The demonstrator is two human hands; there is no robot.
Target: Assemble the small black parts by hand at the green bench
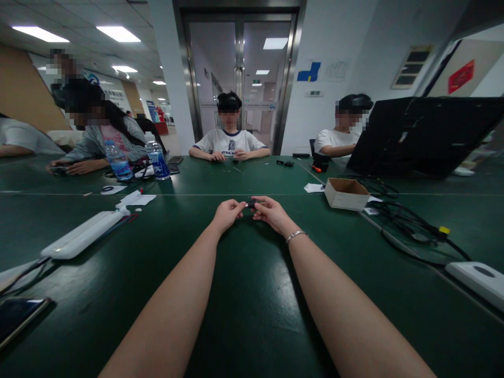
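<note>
at the centre of the frame, the left hand and right hand pinch a small black piece from opposite sides, thumbs closed against fingers; uneven pressure could flick it onto the green table.

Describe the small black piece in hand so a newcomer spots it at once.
On the green table, find the wearer's left hand and right hand, nearly meeting. The black piece is between them, at the fingers. Unlike the black bits lying farther back, it is held.
</note>
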